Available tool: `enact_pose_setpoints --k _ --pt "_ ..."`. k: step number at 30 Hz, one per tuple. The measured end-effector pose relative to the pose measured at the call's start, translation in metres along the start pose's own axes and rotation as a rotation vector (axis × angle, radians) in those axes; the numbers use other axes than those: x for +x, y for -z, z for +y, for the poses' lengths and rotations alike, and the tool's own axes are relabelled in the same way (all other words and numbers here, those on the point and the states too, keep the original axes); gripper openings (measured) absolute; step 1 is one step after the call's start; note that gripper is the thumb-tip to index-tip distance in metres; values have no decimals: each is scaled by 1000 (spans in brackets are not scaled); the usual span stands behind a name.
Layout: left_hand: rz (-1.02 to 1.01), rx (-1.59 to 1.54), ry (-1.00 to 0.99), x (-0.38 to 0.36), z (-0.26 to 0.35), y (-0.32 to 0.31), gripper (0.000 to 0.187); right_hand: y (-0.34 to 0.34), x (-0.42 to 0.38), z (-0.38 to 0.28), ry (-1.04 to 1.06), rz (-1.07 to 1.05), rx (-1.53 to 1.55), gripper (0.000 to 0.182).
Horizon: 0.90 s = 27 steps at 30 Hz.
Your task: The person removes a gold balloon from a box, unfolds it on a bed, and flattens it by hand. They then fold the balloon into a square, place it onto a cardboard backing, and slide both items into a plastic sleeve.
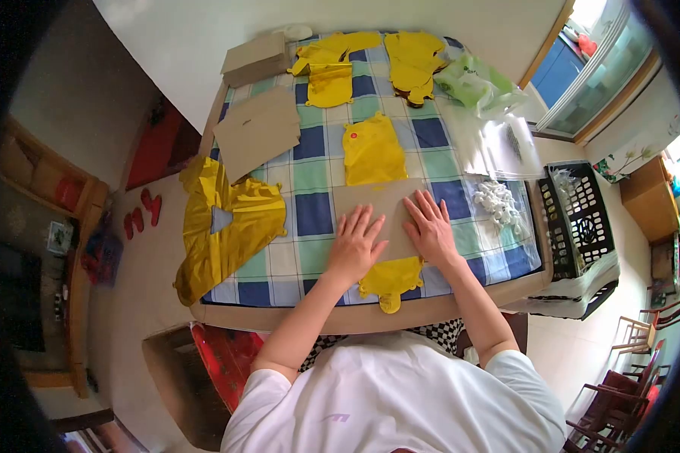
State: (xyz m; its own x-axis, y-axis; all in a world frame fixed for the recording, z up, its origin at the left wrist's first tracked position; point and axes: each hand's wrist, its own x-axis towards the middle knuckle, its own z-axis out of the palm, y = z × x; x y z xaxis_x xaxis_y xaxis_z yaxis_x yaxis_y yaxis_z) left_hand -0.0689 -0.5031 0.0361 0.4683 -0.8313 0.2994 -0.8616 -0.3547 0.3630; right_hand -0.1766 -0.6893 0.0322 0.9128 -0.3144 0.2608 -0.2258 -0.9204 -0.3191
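My left hand (pixel 356 243) and my right hand (pixel 432 226) lie flat, fingers stretched out, on a brown cardboard sheet (pixel 389 214). Beneath the sheet is a flat yellow foil balloon (pixel 375 149); its upper part sticks out at the far side, with a small red spot on it. A rounded yellow end (pixel 390 281) shows on the near side, close to my wrists. The sheet hides the balloon's middle. Left of my left hand, crumpled gold foil balloons (pixel 230 226) hang over the table's edge.
A plaid cloth (pixel 310 177) covers the table. Cardboard sheets (pixel 257 130) and a cardboard stack (pixel 255 60) lie at the left; more yellow balloons (pixel 414 64) are at the back. On the right are a white pile (pixel 499 205), clear plastic bags (pixel 506 147), a green bag (pixel 476 84) and a black crate (pixel 579 215).
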Motion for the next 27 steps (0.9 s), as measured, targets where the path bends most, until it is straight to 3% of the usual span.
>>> enact_pose_setpoints --k 7,10,12,15,18,21,27 --pt "-29 19 3 -1 -1 -7 52 5 13 6 18 39 59 44" --pt "-42 46 -2 -1 -1 -6 52 10 66 19 -291 -47 248 42" --pt "-52 59 1 -1 0 -7 52 -10 111 35 -349 69 168 36" --pt "-54 68 7 -2 -2 -12 52 -3 169 38 -552 -187 304 29" --pt "-35 60 2 -1 -1 -11 52 -22 201 57 -464 -366 251 36" --pt "-15 61 -11 -1 -1 -10 52 -25 206 60 -511 -333 398 35" --pt "23 33 -36 -3 -4 -16 52 26 132 32 -163 4 704 19"
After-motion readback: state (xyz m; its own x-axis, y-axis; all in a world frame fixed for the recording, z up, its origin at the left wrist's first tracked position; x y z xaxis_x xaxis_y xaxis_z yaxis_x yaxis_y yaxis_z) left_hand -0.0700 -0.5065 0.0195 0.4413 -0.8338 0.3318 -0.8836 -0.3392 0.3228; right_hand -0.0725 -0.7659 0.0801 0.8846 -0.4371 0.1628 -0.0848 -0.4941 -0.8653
